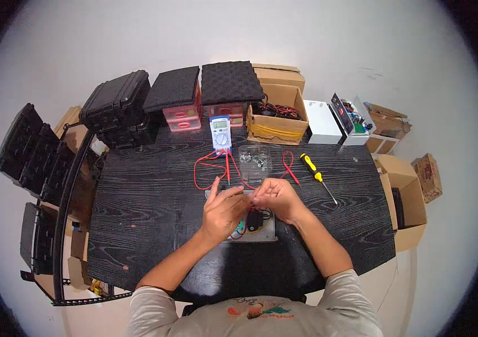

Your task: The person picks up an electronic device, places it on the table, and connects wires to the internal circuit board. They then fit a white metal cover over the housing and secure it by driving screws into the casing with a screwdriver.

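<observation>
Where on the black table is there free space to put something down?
The table is bare on its wide left part, from the red leads to the left edge. A smaller patch lies right of the screwdriver. It is crowded in the middle: multimeter, left hand and right hand.

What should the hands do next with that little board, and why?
Probably lower whatever the fingertips pinch onto the board. Both the left hand and right hand meet just above it, and the pinched piece is too small to make out. The screwdriver and the meter with its red leads lie untouched behind.
</observation>
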A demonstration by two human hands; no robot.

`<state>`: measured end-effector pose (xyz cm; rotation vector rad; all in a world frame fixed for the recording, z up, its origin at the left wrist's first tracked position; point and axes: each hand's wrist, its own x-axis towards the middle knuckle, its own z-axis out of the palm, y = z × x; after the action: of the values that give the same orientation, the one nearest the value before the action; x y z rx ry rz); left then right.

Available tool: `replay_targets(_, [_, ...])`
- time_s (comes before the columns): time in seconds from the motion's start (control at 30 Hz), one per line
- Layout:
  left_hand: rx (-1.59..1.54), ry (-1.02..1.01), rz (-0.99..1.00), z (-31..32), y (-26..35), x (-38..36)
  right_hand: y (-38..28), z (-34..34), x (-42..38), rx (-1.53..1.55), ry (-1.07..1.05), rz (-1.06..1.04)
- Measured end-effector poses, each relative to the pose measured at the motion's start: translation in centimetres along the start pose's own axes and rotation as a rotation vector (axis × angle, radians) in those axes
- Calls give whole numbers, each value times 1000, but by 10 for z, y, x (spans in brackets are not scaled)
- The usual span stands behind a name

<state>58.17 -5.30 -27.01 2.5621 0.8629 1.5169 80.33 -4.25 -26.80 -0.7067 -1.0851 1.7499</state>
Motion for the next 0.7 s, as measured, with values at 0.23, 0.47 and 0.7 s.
replay_targets(0.23, [-62,-10,-77,6,8,-2,11,6,-19,-19,41,-81])
replay_targets(0.47, [-161,-26,-78,2,13,3,17,15,-33,48,76,-148])
replay_targets(0.7, [-82,-162,-58,-5,8,12,24,2,-41,-327,136,-110])
